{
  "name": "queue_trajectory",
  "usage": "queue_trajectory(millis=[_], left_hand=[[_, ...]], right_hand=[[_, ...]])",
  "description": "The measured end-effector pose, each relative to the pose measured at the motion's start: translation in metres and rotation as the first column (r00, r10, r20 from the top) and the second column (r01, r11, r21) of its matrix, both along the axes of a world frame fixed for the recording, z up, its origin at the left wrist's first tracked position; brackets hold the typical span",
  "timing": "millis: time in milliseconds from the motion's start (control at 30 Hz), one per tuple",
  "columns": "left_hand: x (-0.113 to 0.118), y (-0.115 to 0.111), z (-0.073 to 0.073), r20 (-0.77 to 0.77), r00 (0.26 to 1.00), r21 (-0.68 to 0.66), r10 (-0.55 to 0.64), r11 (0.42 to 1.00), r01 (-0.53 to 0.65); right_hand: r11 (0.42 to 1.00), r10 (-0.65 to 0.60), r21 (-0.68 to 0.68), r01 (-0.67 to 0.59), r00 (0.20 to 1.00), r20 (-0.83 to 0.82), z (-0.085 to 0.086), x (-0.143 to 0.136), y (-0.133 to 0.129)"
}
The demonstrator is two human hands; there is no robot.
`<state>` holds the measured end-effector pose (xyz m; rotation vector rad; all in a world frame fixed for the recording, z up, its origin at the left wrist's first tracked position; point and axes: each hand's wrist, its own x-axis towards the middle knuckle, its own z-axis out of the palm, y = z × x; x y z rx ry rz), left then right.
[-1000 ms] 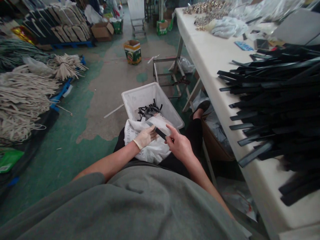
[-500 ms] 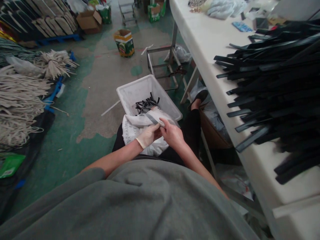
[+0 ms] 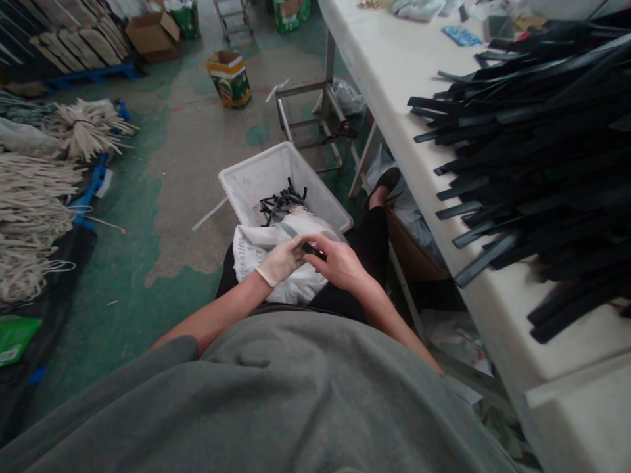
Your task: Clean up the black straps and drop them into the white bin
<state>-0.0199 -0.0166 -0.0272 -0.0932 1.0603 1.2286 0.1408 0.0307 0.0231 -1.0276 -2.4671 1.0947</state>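
Note:
Over my lap, my left hand point(image 3: 280, 264), in a pale glove, is closed with its fingertips at one end of a short black strip point(image 3: 312, 249). My bare right hand point(image 3: 340, 264) grips the same strip from the other side, thumb and fingers around it. Beneath both hands a white printed sack point(image 3: 249, 253) drapes over my thighs and into the near side of a white plastic bin point(image 3: 256, 172). Inside that bin lies a loose heap of black strip pieces point(image 3: 283, 203).
To my right, a white table point(image 3: 384, 72) carries a large pile of black strips point(image 3: 522, 151), their ends past its edge. A metal frame point(image 3: 308, 125) stands beyond the bin. Bundles of beige cord point(image 3: 34, 197) lie at left; a cardboard carton point(image 3: 229, 79) stands ahead.
The black strip now shows between my hands. My right hand has turned, its fingers more spread around the strip. The whole view has shifted slightly.

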Motion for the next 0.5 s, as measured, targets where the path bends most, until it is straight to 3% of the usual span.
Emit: queue_trajectory(millis=[100,167,267,367,433,500], left_hand=[[-0.024,0.002,0.003,-0.02,0.999,-0.023,0.034,0.999,-0.035],[-0.037,0.002,0.004,-0.021,0.999,-0.033,0.049,0.998,-0.05],[-0.037,-0.001,0.004,0.014,1.0,-0.007,0.001,1.0,-0.001],[-0.021,-0.006,0.005,0.066,0.993,0.035,-0.098,0.995,0.096],[-0.01,-0.009,0.006,0.086,0.987,0.074,-0.135,0.989,0.129],[-0.004,-0.014,0.008,0.105,0.98,0.133,-0.169,0.979,0.154]], right_hand=[[0.976,0.216,0.033,-0.214,0.947,-0.239,0.013,0.021,-0.007],[0.96,0.281,0.107,-0.261,0.907,-0.314,0.019,0.031,-0.014],[0.955,0.237,0.255,-0.152,0.907,-0.348,0.013,0.032,-0.02],[0.935,0.125,0.356,-0.006,0.942,-0.313,-0.006,0.018,-0.015],[0.935,0.089,0.355,0.03,0.946,-0.313,-0.021,0.007,-0.006],[0.963,0.08,0.269,0.021,0.929,-0.36,-0.034,-0.001,0.002]])
